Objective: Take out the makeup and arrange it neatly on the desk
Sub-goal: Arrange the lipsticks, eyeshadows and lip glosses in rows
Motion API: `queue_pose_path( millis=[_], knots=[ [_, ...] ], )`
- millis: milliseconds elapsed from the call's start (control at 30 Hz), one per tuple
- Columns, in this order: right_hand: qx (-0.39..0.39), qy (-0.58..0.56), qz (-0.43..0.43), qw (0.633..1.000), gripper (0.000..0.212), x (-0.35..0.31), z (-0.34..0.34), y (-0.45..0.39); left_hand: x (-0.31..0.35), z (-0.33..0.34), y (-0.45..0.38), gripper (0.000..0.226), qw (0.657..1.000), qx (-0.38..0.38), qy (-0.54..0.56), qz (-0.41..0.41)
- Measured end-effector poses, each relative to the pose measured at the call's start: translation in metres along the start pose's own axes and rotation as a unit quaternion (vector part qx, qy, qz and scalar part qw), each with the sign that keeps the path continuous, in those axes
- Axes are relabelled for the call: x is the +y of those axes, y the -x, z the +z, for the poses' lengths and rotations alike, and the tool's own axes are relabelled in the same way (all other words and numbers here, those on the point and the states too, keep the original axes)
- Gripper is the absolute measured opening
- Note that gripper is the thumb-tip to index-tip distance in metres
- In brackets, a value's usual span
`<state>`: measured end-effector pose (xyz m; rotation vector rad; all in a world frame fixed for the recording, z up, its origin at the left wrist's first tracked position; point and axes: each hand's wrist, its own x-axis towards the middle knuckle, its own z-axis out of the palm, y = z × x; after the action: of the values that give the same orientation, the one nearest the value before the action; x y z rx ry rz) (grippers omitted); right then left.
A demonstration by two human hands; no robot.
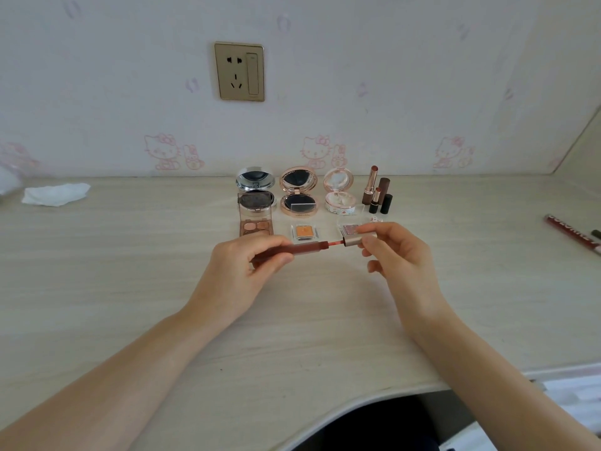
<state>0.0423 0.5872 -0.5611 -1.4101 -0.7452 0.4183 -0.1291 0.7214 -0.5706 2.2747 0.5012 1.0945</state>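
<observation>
A lip gloss tube (294, 252) is held level above the desk (130, 288), its dark red body gripped by the curled fingers and thumb of the left hand (239, 271). The cap (359, 238) is pinched by the right hand (395, 255), and a short stretch of red wand is shown between cap and tube, so the two are parted a little. Whether the cap is being drawn off or pushed home cannot be told.

Much of the arranging looks done. Three open compacts are lined up along the wall: a silver one (255, 187), a rose-gold one (298, 193) and a white floral one (340, 192). Opened lipsticks (377, 193) are stood upright just to their right. A second row is set in front: an eyeshadow quad (256, 222), an orange single pan (304, 232) and a glittery pan (349, 230), partly hidden behind the cap.

By this reckoning the gloss has yet to be given its place. A red-labelled item (572, 234) at the far right edge is left outside the rows, and a crumpled tissue (55, 194) is left at the far left.
</observation>
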Motion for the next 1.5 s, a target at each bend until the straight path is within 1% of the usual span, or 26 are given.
queue_pose_path(
  millis=[167,300,467,633,733,833,900,967,1100,1200,1367,1433,1500],
  knots=[
    [0.017,-0.019,0.004,1.0,0.022,0.001,-0.002,0.0,0.002,0.0,0.001,0.016,1.0,0.004,0.006,-0.015],
    [0.017,-0.022,0.003,1.0,0.019,-0.005,-0.005,0.002,0.006,0.0,-0.001,0.018,1.0,0.001,0.016,-0.017],
    [0.01,-0.033,0.018,0.999,0.017,-0.013,-0.021,-0.003,0.016,0.009,-0.003,0.034,0.998,-0.028,0.056,-0.01],
    [-0.007,-0.097,0.078,0.992,0.015,-0.026,-0.052,-0.029,0.037,0.028,-0.005,0.045,0.993,-0.066,0.092,0.017],
    [-0.037,-0.098,0.137,0.985,0.017,-0.026,-0.074,-0.046,0.053,0.047,-0.009,0.034,0.992,-0.071,0.085,0.067],
    [-0.067,-0.068,0.17,0.981,0.018,-0.022,-0.093,-0.06,0.068,0.073,-0.011,0.021,0.988,-0.09,0.061,0.113],
    [-0.07,-0.046,0.176,0.981,0.019,-0.021,-0.103,-0.067,0.077,0.091,-0.013,0.018,0.985,-0.106,0.051,0.125],
    [-0.071,-0.033,0.172,0.982,0.02,-0.021,-0.113,-0.073,0.085,0.106,-0.016,0.022,0.982,-0.125,0.045,0.133],
    [-0.059,0.01,0.172,0.983,0.018,-0.02,-0.13,-0.086,0.1,0.13,-0.023,0.036,0.967,-0.198,0.001,0.163],
    [-0.049,0.036,0.175,0.983,0.017,-0.018,-0.135,-0.096,0.104,0.144,-0.026,0.034,0.957,-0.227,-0.029,0.176],
    [-0.053,0.082,0.173,0.98,0.017,-0.011,-0.129,-0.108,0.106,0.159,-0.029,0.03,0.953,-0.237,-0.056,0.178],
    [-0.06,0.104,0.177,0.977,0.017,-0.007,-0.123,-0.113,0.102,0.163,-0.027,0.026,0.954,-0.223,-0.079,0.182],
    [-0.069,0.126,0.176,0.974,0.016,-0.002,-0.116,-0.118,0.099,0.166,-0.025,0.027,0.954,-0.2,-0.116,0.191]
  ],
)
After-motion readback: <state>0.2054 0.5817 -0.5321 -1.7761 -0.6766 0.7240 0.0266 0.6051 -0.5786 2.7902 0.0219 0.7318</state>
